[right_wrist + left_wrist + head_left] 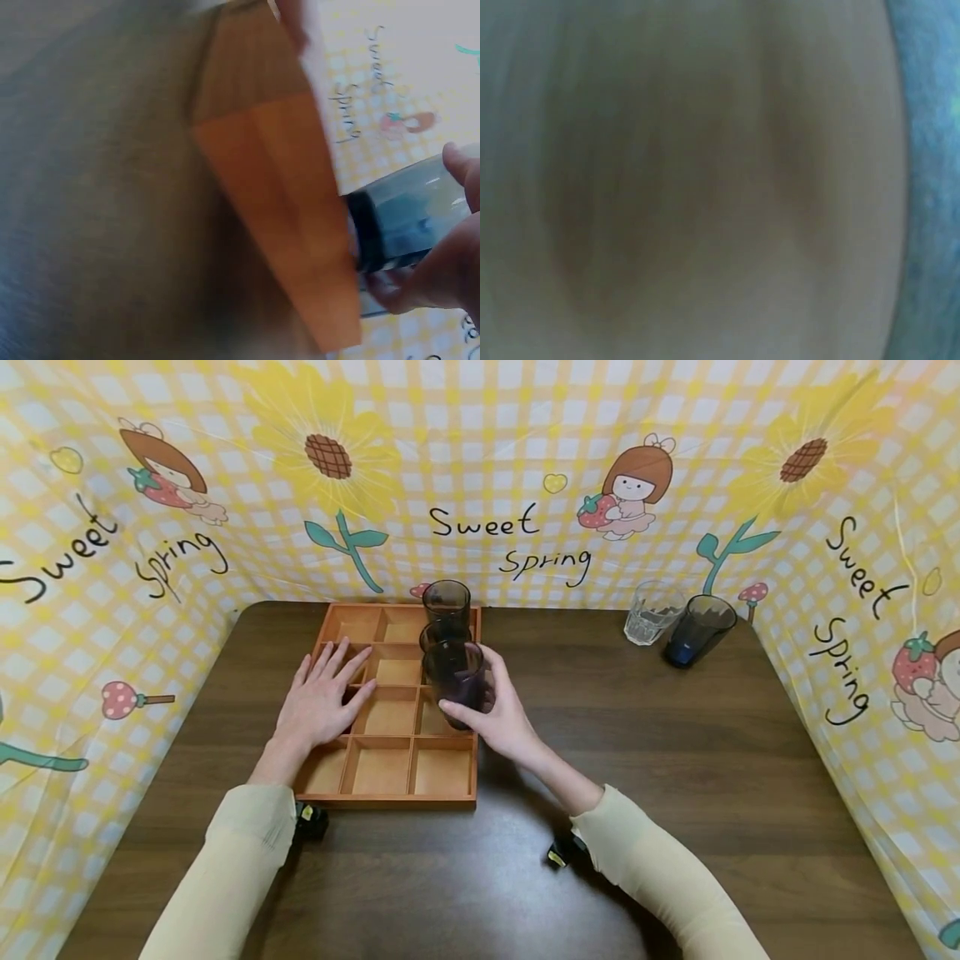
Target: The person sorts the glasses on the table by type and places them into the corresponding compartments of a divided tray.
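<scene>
A wooden compartment tray (pixel 386 802) lies on the left part of the table. My left hand (pixel 318 697) rests on its left side with the fingers spread; the left wrist view is too blurred to show more. In my right hand (pixel 510 714) is a dark tinted glass (pixel 454 672), held between thumb and fingers above the tray's right column. The right wrist view shows this glass (pixel 412 217) beside the tray's orange side wall (pixel 292 202). Behind it, two more dark glasses stand in that column: a far one (pixel 446 600) and a partly hidden middle one (pixel 430 637).
At the back right of the brown table (pixel 637 735) stand a clear faceted glass (pixel 651 617) and a dark blue glass (pixel 699 631), close together. A yellow checked cloth (pixel 480 460) surrounds the table at the back and sides.
</scene>
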Demonstrator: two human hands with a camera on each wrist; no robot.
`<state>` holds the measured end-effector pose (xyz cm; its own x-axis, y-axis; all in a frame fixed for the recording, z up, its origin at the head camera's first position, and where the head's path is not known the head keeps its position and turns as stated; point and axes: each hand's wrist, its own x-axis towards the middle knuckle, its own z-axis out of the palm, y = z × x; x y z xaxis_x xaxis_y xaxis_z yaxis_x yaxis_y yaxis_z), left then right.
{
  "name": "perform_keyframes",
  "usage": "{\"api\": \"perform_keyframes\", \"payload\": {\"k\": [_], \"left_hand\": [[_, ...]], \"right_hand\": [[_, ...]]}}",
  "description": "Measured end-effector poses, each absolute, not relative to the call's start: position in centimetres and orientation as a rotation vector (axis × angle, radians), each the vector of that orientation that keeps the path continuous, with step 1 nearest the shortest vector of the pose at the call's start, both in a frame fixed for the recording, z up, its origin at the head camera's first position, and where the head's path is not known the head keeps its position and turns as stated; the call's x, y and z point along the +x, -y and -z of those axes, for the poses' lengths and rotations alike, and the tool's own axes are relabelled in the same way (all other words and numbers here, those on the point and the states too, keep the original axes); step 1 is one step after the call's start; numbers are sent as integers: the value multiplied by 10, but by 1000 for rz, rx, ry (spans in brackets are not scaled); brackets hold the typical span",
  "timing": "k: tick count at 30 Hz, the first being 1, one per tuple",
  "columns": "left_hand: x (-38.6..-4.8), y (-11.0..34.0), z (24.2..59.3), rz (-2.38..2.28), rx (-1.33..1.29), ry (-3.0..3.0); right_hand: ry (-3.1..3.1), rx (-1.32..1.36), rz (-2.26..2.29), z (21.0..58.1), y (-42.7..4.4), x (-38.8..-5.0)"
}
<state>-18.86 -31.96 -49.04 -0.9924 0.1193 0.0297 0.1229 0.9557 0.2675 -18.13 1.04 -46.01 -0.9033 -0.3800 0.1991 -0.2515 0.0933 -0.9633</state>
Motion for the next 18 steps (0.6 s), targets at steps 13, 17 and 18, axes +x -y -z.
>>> {"api": "perform_keyframes", "payload": {"k": [13, 17, 18], "left_hand": [[-187, 320, 491, 406, -193, 3105], [-187, 320, 491, 405, -192, 3095], [-187, 320, 492, 402, -192, 3092]], "right_hand": [[-2280, -811, 1904, 480, 10, -176], [-2341, -867, 1820, 484, 10, -178], [-2355, -880, 1801, 484, 10, -178]]}}
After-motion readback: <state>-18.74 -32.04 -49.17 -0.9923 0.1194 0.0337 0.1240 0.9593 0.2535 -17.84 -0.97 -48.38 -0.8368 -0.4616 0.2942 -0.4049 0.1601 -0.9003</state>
